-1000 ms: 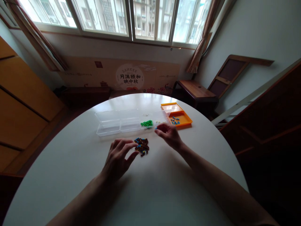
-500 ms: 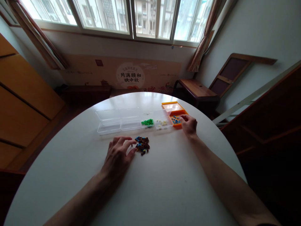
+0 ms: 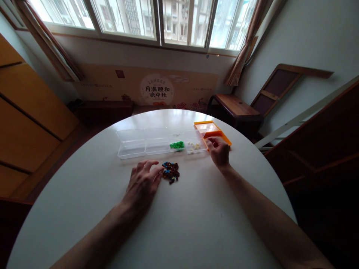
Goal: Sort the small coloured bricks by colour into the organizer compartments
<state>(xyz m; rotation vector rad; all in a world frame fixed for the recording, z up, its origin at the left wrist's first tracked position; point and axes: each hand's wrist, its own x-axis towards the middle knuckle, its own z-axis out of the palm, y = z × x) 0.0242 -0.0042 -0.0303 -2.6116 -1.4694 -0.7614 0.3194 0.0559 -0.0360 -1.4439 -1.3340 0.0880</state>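
Observation:
My left hand (image 3: 143, 183) lies on the white round table (image 3: 179, 224) with its fingers spread, the fingertips touching a small pile of dark brown and blue pieces (image 3: 171, 172). It holds nothing. My right hand (image 3: 218, 151) rests at the near edge of an orange tray (image 3: 207, 129), covering the tray's front part. Its fingers are curled together, and I cannot see what is in them, if anything. Left of that hand stands a long clear compartment box (image 3: 140, 144) holding green pieces (image 3: 177, 145) and whitish pieces (image 3: 193, 147) in its right cells.
The two left cells of the clear box look bare. Beyond the table are a wooden bench (image 3: 235, 106), a printed cardboard panel (image 3: 157, 89) under the window, and wooden furniture on both sides. The table edge curves close behind the tray.
My right hand went from in front of the clear box to the orange tray, then drew back a little to the left. My left hand stayed beside the pile.

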